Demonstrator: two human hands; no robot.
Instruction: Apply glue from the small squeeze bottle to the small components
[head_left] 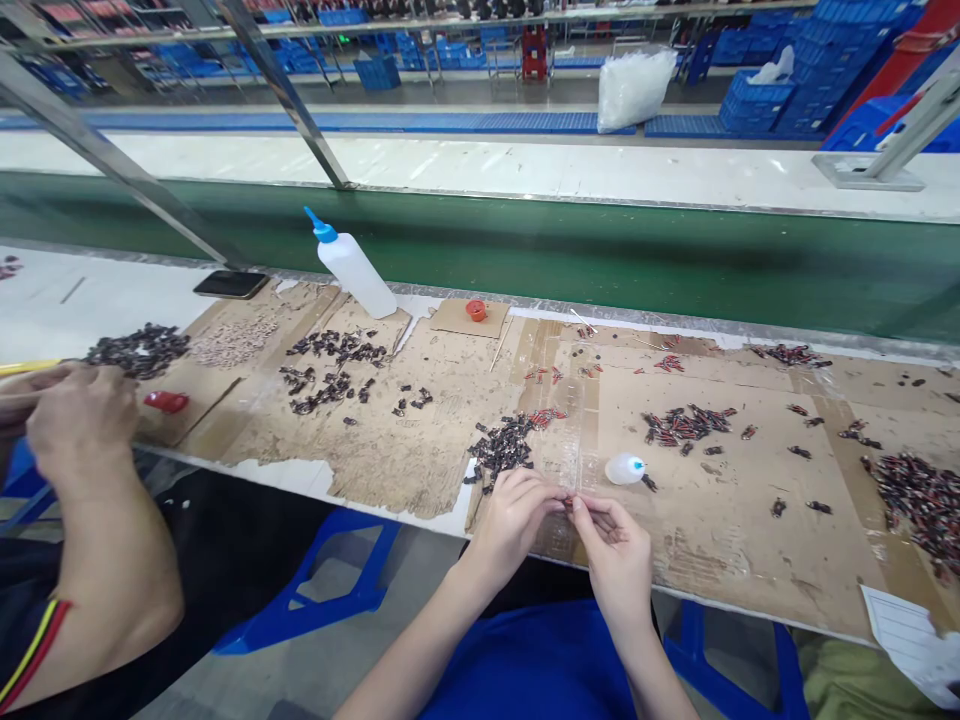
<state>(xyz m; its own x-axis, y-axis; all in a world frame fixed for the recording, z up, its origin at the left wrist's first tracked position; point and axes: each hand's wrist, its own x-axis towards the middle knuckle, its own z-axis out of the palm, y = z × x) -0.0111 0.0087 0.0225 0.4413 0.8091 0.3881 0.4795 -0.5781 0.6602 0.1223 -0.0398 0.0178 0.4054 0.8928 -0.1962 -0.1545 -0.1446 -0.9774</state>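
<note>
All the action is at the near edge of the cardboard [442, 450]: left hand [510, 520] and right hand [619, 550] come together, and pinched between their fingertips is a tiny reddish part [570, 502], mostly hidden by the fingers! Both grips are drawn in tight, thumb against fingers, no gap to speak of. Just beyond the left hand sits a heap of black parts [499, 450], red pieces [547, 417] fanning off its right side. Near the right hand, there's a small bottle [622, 468], blue tip towards the right. Farther over, red-and-black parts [688, 424] lie bunched, and a bigger pile [919, 500] crowds the right end. Away to the left, a large white bottle [356, 275] with a blue nozzle, and beyond it a co-worker [112, 540] reaching in beside a dark heap [139, 350]
</note>
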